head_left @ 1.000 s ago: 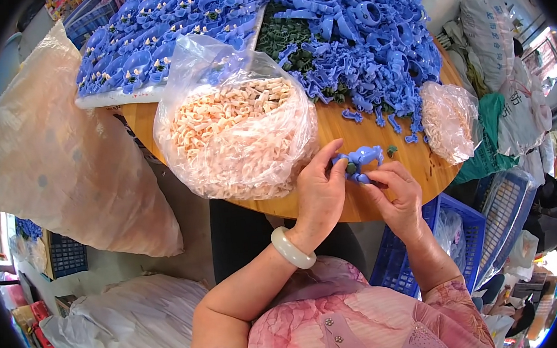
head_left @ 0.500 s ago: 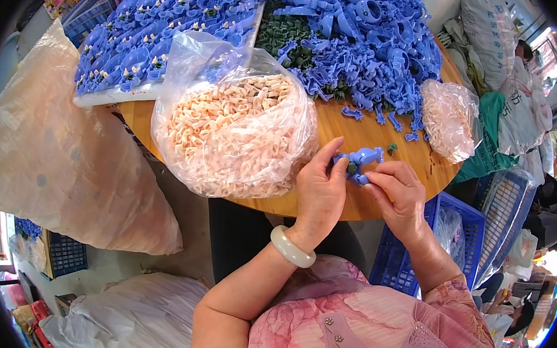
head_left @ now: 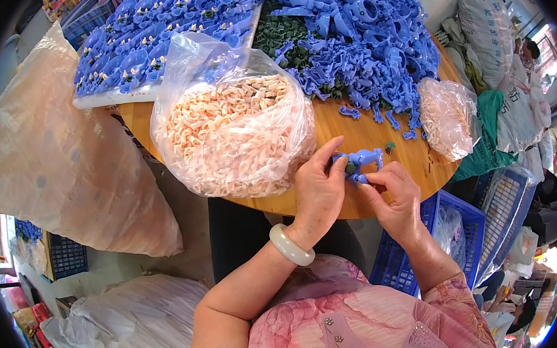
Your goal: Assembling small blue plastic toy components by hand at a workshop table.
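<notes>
Over the front edge of the wooden table, a small blue plastic toy part (head_left: 364,157) with a dark green piece in it is held between my two hands. My left hand (head_left: 321,187), with a pale bangle (head_left: 291,245) on its wrist, grips the part from the left between thumb and fingers. From the right, thumb and fingertips of my right hand (head_left: 395,199) pinch its lower end. A loose dark green piece (head_left: 389,147) lies just beyond the right hand. Close to my left hand stands an open clear bag (head_left: 236,138) of small cream-coloured pieces.
On the table (head_left: 339,128), a heap of blue parts (head_left: 373,42) and dark green pieces (head_left: 280,30) spreads at the back. Assembled blue parts (head_left: 150,40) cover a white board at back left. A smaller bag (head_left: 447,119) lies right; blue crates (head_left: 405,250) stand below the edge.
My right hand has shifted slightly left along the blue part's lower end. My left hand keeps its hold nearly unmoved.
</notes>
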`<state>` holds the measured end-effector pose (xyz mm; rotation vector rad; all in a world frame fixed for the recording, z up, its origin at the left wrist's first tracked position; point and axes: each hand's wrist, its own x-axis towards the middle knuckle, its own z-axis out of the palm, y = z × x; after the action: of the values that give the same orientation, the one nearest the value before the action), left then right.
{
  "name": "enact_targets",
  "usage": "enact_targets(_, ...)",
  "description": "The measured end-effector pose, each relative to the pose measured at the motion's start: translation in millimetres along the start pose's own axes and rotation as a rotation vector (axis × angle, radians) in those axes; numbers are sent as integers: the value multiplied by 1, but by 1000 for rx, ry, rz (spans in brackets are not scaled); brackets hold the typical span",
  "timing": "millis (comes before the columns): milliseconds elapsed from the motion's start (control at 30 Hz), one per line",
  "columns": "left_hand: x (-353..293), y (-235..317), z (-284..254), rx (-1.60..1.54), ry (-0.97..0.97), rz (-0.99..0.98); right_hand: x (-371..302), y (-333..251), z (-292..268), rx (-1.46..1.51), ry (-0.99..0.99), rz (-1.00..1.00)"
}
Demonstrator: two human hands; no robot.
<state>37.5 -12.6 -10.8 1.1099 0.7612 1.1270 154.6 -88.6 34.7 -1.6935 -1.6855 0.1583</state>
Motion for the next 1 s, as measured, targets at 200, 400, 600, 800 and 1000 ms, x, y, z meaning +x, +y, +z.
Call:
enact_targets(200,1,3,1,-11,-8,-12,5,6,-3,-114,-8,-168)
enact_targets(400,0,6,-1,46,-30,-20,4,14,-7,19,0,-141)
enact_targets(600,-2,29,-4,49,-154,122,3,45,-20,298,160,92)
enact_targets(800,9,43,-5,176,-354,265,18,61,-20,633,-82,163)
enact_targets(1000,20,53,-11,391,-409,445,26,64,-23,518,82,-79)
